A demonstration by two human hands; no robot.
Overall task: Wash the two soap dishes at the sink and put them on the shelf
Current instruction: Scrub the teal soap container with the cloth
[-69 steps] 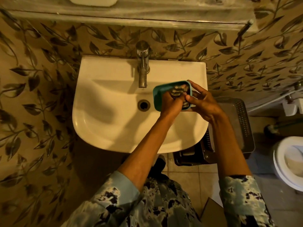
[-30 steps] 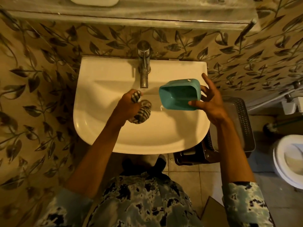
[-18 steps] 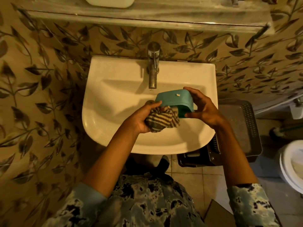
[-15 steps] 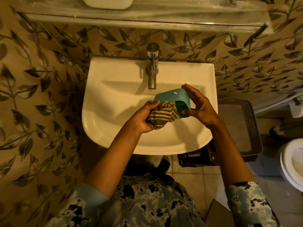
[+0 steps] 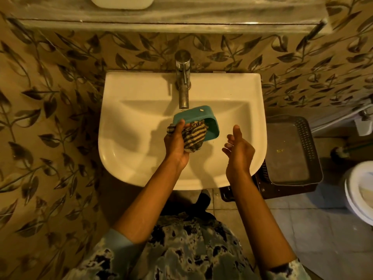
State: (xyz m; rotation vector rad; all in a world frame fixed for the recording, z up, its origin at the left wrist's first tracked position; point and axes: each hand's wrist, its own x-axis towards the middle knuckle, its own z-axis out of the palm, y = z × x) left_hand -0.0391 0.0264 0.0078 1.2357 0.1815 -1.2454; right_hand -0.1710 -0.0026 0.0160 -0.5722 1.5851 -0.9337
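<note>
A teal soap dish (image 5: 191,116) is tilted on its side over the white sink (image 5: 129,126), just below the tap's spout (image 5: 184,93). My left hand (image 5: 176,144) grips the dish's edge with the thumb and presses a striped cloth (image 5: 194,136) into its opening. My right hand (image 5: 239,147) hovers to the right of the dish, fingers apart, holding nothing. A white soap dish (image 5: 121,2) rests on the shelf (image 5: 222,15) above the sink, cut off by the frame's top edge. No water is seen running.
A dark perforated plastic basket (image 5: 292,152) stands on the floor right of the sink. A white toilet (image 5: 361,190) shows at the right edge. Leaf-patterned wall (image 5: 50,118) lies behind and left of the sink.
My right hand has let go of the teal dish and drawn back to the right. My left hand now holds both the dish and the cloth.
</note>
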